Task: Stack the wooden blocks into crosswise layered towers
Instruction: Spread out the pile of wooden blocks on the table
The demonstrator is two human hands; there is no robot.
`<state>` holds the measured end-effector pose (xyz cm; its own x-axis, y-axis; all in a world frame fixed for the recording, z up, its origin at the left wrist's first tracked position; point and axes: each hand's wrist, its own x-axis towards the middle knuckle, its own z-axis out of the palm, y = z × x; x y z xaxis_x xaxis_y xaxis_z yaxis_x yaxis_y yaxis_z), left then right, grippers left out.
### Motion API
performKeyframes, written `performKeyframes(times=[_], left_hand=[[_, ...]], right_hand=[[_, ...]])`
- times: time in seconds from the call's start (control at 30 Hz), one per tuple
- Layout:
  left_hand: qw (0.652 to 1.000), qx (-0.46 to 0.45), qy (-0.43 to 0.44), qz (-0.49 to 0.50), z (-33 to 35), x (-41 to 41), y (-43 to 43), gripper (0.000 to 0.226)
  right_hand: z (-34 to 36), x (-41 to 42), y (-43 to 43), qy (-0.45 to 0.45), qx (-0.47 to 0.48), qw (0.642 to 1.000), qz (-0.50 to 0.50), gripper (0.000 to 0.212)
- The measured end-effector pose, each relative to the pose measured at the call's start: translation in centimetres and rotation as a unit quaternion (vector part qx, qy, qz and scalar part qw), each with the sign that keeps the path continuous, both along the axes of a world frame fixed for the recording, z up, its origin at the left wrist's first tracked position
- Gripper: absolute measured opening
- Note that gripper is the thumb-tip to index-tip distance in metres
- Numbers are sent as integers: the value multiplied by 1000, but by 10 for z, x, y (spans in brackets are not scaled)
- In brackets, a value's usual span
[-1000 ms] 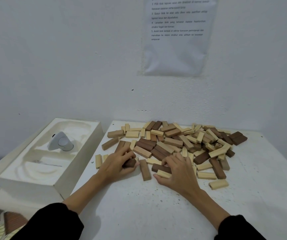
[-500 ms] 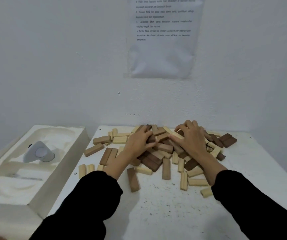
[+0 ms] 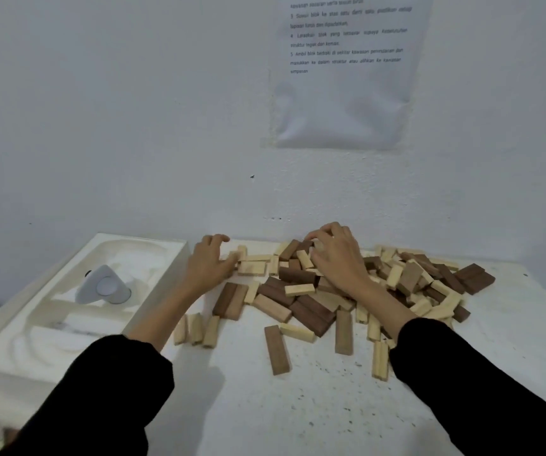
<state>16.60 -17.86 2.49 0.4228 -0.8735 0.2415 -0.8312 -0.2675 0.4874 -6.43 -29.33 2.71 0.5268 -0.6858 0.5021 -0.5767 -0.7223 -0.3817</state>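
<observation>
A loose pile of light and dark wooden blocks [image 3: 301, 301] lies flat and scattered across the back of the white table [image 3: 298, 406]. No stack stands anywhere. My left hand [image 3: 208, 262] lies at the pile's far left edge with bent fingers, its thumb against a light block [image 3: 252, 268]. At the back middle of the pile my right hand [image 3: 339, 258] reaches over the blocks; its curled fingers and thumb close round a small light block [image 3: 318, 245]. A single dark block [image 3: 277, 349] and a pair of light blocks [image 3: 380, 360] lie apart near the front.
A white moulded tray [image 3: 153, 311] holding a grey rounded device [image 3: 102, 286] stands against the table's left side. The white wall rises directly behind the pile, with a printed sheet [image 3: 347, 70] taped on it. Three light blocks [image 3: 196, 329] lie side by side by the tray.
Both hands went from the pile's near edge to its far side. Since half a second ago the left hand has slid left to the pile's edge and the right hand has shifted left.
</observation>
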Motion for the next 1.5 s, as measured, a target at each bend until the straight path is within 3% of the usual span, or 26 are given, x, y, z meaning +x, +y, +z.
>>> performKeyframes(times=[0.1,0.2,0.3,0.4,0.5,0.63,0.73,0.83,0.93,1.0,1.1,1.23,1.37,1.5], left_hand=[[998,46,49,-15,-5,18,34,90],[986,107,123,-30,-18,16,50,123],[982,158,91,-48,-28,11,48,145],[977,205,29,-47,-28,9,44,143],[974,217,17,-59,-25,8,40,133],[987,148,36,-60,-26,-1,45,113],[995,72,3,-73,-36,-7,57,100],[996,37,-48,-60,-44,-7,61,100],[998,7,-17,-56,-44,-9,61,95],[997,-20,10,-70,-42,-11,62,83],[997,-23,-19,-76,-40,-12,62,66],[997,-16,-42,-70,-41,-12,60,64],[993,-14,-52,-109,-35,-12,58,67],[991,-71,31,-112,-29,-23,56,62]], right_hand=[[2,42,-4,75,100,985,115,35],[0,79,-9,199,119,955,186,55],[-5,111,-15,280,164,915,240,80],[-6,129,-21,344,168,884,267,92],[-11,134,-22,378,134,879,256,83],[-19,133,-16,330,66,910,243,80],[-19,132,-19,299,42,925,231,58],[-23,131,-20,254,91,938,216,47],[-26,128,-14,180,138,952,204,45],[-24,126,-10,165,155,952,206,46],[-23,124,-8,148,144,956,209,40],[-17,122,-5,57,152,969,185,18],[9,105,-9,15,139,977,159,19],[37,65,-20,-32,135,985,98,16]])
